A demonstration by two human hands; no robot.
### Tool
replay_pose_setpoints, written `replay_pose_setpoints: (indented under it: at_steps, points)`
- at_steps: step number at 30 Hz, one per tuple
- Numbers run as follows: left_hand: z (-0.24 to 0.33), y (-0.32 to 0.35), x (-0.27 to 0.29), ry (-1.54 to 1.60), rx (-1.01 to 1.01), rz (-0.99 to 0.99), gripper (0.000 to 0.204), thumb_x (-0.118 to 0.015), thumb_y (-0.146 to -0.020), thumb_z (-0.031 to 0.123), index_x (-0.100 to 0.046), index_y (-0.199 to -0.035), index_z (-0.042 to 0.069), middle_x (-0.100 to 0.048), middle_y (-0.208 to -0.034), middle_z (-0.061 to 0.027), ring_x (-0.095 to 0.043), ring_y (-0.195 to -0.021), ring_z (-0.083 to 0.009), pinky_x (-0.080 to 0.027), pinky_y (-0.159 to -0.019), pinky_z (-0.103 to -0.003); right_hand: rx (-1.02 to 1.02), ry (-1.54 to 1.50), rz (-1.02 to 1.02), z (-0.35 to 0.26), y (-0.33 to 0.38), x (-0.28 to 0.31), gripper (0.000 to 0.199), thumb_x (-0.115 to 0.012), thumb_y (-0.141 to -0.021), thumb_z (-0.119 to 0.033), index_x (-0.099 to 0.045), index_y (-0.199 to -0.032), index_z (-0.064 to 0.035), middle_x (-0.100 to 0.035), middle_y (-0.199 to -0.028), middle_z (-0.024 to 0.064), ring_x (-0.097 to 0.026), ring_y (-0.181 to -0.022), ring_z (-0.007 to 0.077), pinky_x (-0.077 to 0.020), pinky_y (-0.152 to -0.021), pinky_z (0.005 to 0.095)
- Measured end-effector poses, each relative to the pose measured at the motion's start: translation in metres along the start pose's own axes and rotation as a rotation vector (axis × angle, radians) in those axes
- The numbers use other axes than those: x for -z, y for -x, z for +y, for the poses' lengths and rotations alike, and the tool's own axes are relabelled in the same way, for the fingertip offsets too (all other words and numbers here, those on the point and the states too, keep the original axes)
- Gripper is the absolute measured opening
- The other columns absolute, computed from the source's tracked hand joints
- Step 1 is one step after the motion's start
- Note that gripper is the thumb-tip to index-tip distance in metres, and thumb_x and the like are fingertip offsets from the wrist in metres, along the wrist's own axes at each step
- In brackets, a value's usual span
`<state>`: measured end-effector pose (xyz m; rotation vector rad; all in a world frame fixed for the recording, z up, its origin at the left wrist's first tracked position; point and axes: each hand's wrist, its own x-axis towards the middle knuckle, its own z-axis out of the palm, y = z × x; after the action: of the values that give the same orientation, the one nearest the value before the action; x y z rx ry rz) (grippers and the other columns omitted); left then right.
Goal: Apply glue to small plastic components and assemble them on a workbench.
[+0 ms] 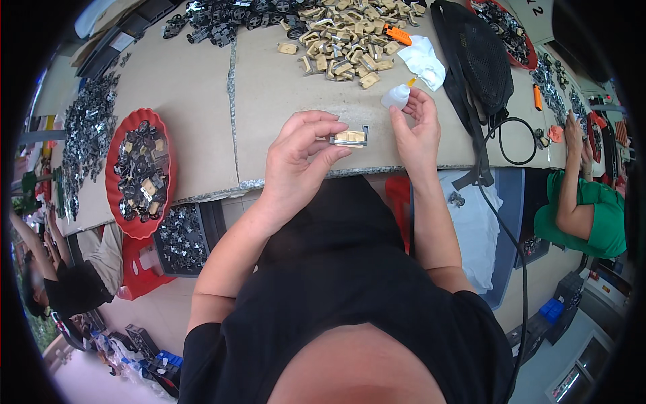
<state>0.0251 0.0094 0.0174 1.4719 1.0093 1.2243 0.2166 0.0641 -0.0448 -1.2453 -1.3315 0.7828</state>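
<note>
Between the fingertips and thumb of my left hand [299,155] is a small tan and dark grey plastic part [350,137], held just above the near part of the table. My right hand [418,131] grips a small white squeeze bottle [396,97] with a yellow tip, which leans up and to the right. The bottle and the part are apart. Beyond both hands lies a heap of similar tan parts [350,40], with a crumpled white tissue [424,62] and an orange tool [398,34] at its right side.
Black wheeled parts [229,20] are piled at the far left. A red scalloped basket [111,178] of mixed parts sits left. On the right are a black mesh bag [474,60] and a dark cable [501,222]. Co-workers sit at both sides, one in a green shirt [592,212].
</note>
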Motion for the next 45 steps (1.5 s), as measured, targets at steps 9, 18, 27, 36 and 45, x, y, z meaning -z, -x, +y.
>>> replay_pose_setpoints:
  at_steps: [9, 18, 27, 36, 45]
  points:
    - [0.0001, 0.0008, -0.0033, 0.026, 0.009, -0.003, 0.028, -0.055, -0.08, -0.011, -0.056, -0.106, -0.003, -0.046, -0.114, -0.0101, -0.058, -0.095, -0.0151, -0.051, -0.081, -0.023, 0.003, -0.011, -0.002, -0.0025, 0.0, 0.0003, 0.039, -0.058, -0.079, -0.003, -0.043, -0.114, 0.0068, -0.054, -0.11, 0.0174, -0.054, -0.1, 0.0211, -0.0419, -0.089, 0.0323]
    - [0.0011, 0.0015, -0.003, 0.006, 0.027, -0.014, 0.028, -0.055, -0.08, -0.01, -0.056, -0.107, -0.003, -0.046, -0.116, -0.0101, -0.058, -0.097, -0.0159, -0.051, -0.083, -0.024, 0.003, -0.002, -0.019, -0.0029, -0.0005, 0.0011, 0.041, -0.059, -0.08, -0.002, -0.041, -0.115, 0.0073, -0.054, -0.109, 0.0157, -0.052, -0.1, 0.018, -0.0402, -0.089, 0.0299]
    - [-0.003, 0.0027, -0.0023, -0.012, 0.028, -0.023, 0.028, -0.054, -0.081, -0.01, -0.056, -0.109, -0.003, -0.047, -0.115, -0.01, -0.058, -0.097, -0.0161, -0.051, -0.084, -0.024, 0.01, 0.029, -0.017, -0.0009, -0.0007, 0.0019, 0.04, -0.059, -0.079, -0.002, -0.042, -0.114, 0.0071, -0.055, -0.108, 0.0159, -0.054, -0.099, 0.0188, -0.0412, -0.088, 0.0304]
    - [-0.004, 0.0042, -0.0011, -0.017, 0.033, -0.029, 0.029, -0.054, -0.082, -0.009, -0.056, -0.11, -0.002, -0.047, -0.116, -0.0103, -0.058, -0.097, -0.0159, -0.051, -0.083, -0.025, 0.005, 0.01, -0.005, -0.0023, 0.0002, 0.0006, 0.039, -0.058, -0.079, -0.003, -0.043, -0.114, 0.0062, -0.055, -0.109, 0.0168, -0.054, -0.1, 0.0208, -0.0419, -0.088, 0.0318]
    - [-0.0055, 0.0056, 0.0011, -0.02, 0.053, -0.019, 0.029, -0.054, -0.082, -0.009, -0.056, -0.11, -0.002, -0.047, -0.116, -0.0104, -0.058, -0.096, -0.0154, -0.051, -0.083, -0.024, -0.006, 0.081, -0.002, -0.0017, -0.0011, -0.0007, 0.036, -0.06, -0.083, -0.011, -0.048, -0.113, 0.0047, -0.059, -0.103, 0.0147, -0.057, -0.095, 0.0215, -0.0437, -0.085, 0.0323]
